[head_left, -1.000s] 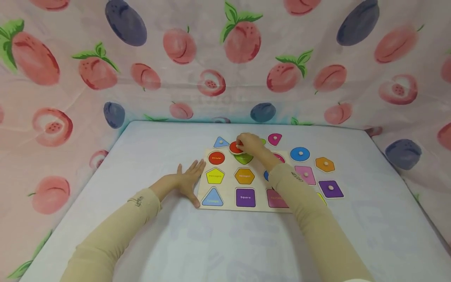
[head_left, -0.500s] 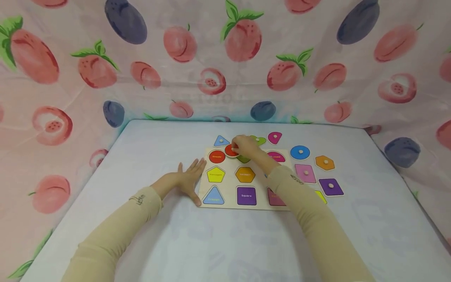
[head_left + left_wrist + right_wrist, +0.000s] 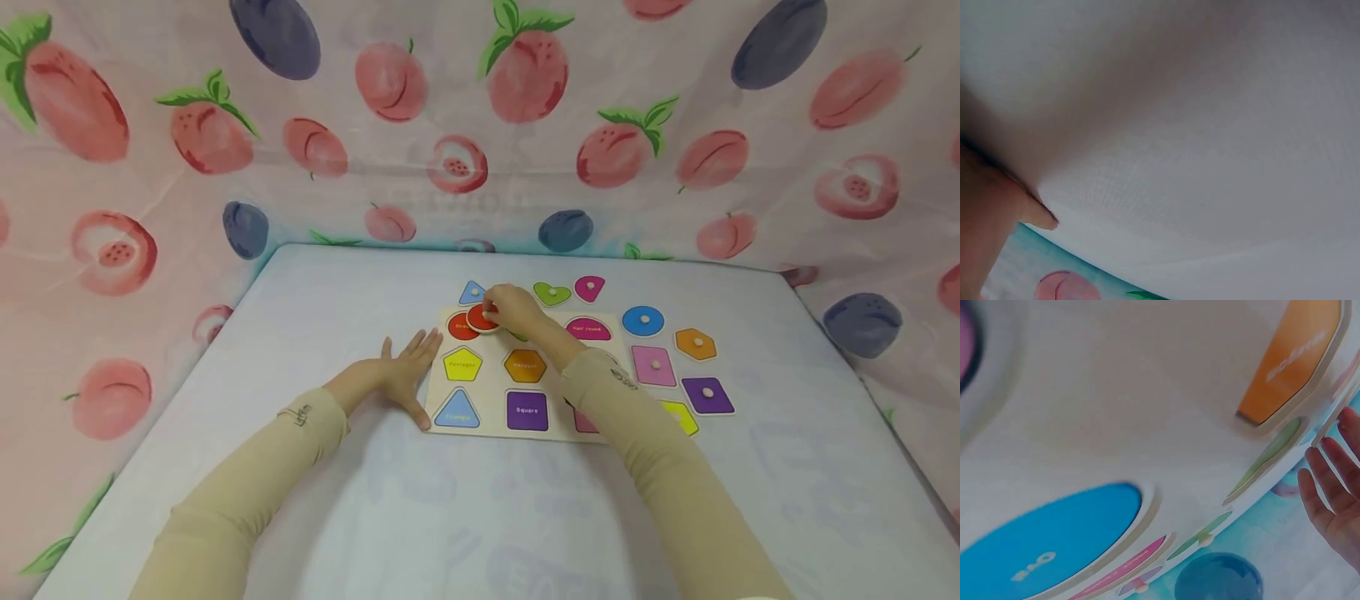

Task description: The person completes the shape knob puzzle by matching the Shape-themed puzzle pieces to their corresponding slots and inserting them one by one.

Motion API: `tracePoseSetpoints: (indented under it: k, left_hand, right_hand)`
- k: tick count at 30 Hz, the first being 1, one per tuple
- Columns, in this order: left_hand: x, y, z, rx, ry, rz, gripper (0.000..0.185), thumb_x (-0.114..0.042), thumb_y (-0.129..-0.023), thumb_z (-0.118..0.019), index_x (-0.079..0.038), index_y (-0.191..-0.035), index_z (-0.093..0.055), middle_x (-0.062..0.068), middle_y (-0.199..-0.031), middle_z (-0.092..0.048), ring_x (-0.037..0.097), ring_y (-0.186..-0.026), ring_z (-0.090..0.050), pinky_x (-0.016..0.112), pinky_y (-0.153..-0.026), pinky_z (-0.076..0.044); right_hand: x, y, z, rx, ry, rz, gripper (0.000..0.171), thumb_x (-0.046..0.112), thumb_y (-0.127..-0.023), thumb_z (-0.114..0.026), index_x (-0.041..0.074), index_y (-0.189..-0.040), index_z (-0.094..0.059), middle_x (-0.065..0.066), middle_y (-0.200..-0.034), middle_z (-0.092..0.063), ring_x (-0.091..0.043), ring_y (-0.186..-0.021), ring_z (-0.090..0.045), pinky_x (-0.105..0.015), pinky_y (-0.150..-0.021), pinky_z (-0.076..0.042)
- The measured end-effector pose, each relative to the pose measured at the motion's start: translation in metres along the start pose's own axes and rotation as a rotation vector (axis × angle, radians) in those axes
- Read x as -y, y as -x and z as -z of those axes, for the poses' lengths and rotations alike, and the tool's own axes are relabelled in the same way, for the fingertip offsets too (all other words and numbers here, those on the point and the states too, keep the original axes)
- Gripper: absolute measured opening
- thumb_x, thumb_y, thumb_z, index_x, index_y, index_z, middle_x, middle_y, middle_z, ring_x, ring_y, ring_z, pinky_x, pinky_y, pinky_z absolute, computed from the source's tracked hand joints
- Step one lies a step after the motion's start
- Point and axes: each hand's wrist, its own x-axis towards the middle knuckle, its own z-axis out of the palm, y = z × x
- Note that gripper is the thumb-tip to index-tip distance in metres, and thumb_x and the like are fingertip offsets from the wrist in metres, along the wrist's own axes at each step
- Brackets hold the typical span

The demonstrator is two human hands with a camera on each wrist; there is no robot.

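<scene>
Centrally, board: a pale wooden shape-puzzle board (image 3: 491, 385) lies flat on the worktop (image 3: 450, 508), its coloured recesses facing up.
Right hand: the right hand (image 3: 513, 307) reaches over the board's far left corner; its fingers pinch the knob of the red round piece (image 3: 482, 317).
Red round piece: held slightly tilted, partly overlapping the red circle recess (image 3: 457, 326) at the board's far left; whether it touches the board cannot be told.
Left hand: the left hand (image 3: 401, 377) lies flat on the worktop, fingers straight and spread, the fingertips touching the board's left edge; it holds nothing.
Open recesses: yellow pentagon (image 3: 462, 364), orange hexagon (image 3: 525, 366), blue triangle (image 3: 457, 411), purple square (image 3: 527, 411) and pink half-round (image 3: 588, 329).
Loose pieces, far side: a blue triangle piece (image 3: 472, 292), a green heart piece (image 3: 552, 293) and a magenta piece (image 3: 589, 288) lie just beyond the board.
Loose pieces, right side: a blue round piece (image 3: 642, 321), an orange hexagon piece (image 3: 695, 343), a pink rectangle piece (image 3: 653, 365), a purple square piece (image 3: 707, 395) and a yellow piece (image 3: 681, 416), the last partly hidden by the right sleeve (image 3: 660, 467).
Right wrist view: close over the board, showing the blue circle recess (image 3: 1047, 544) and the left hand's fingers at the far edge.
Surround: fruit-printed cloth (image 3: 480, 125) hangs behind and beside the worktop.
</scene>
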Motion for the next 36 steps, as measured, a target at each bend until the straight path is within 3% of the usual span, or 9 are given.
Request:
tracePoseSetpoints:
  k: [15,22,29,36]
  left_hand:
    - [-0.001,0.001,0.004,0.01,0.005,-0.018,0.142,-0.057,-0.06,-0.081,-0.005,-0.149,0.016,0.011,-0.156,0.023,0.032,-0.144,0.022,0.07,-0.104,0.015]
    - [-0.001,0.0,0.002,0.0,-0.006,-0.019,0.141,-0.058,-0.06,-0.081,-0.004,-0.149,0.015,0.013,-0.157,0.021,0.033,-0.144,0.021,0.071,-0.104,0.013]
    - [0.0,0.001,0.003,0.002,0.006,-0.015,0.141,-0.057,-0.06,-0.081,-0.005,-0.149,0.016,0.012,-0.157,0.022,0.032,-0.144,0.022,0.07,-0.104,0.015]
    - [0.001,-0.001,-0.001,-0.009,0.002,-0.026,0.142,-0.058,-0.059,-0.081,-0.005,-0.149,0.016,0.012,-0.156,0.023,0.032,-0.144,0.022,0.07,-0.104,0.016]
  right_hand:
    - [0.011,-0.008,-0.011,-0.004,-0.167,0.004,0.012,0.013,-0.089,-0.064,0.002,-0.091,-0.067,-0.011,-0.1,-0.067,-0.021,-0.087,-0.055,-0.03,-0.085,-0.051]
    - [0.015,-0.009,-0.013,-0.001,-0.188,0.013,0.013,0.013,-0.09,-0.064,0.002,-0.092,-0.068,-0.012,-0.098,-0.066,-0.021,-0.086,-0.054,-0.028,-0.083,-0.05]
    - [0.025,-0.014,-0.013,0.02,-0.185,-0.063,0.013,0.015,-0.088,-0.066,0.004,-0.093,-0.071,-0.009,-0.107,-0.067,-0.022,-0.097,-0.056,-0.033,-0.096,-0.048]
    - [0.03,-0.016,-0.012,0.052,-0.134,-0.111,0.01,0.014,-0.088,-0.065,0.005,-0.087,-0.068,-0.008,-0.093,-0.066,-0.02,-0.088,-0.054,-0.029,-0.086,-0.049]
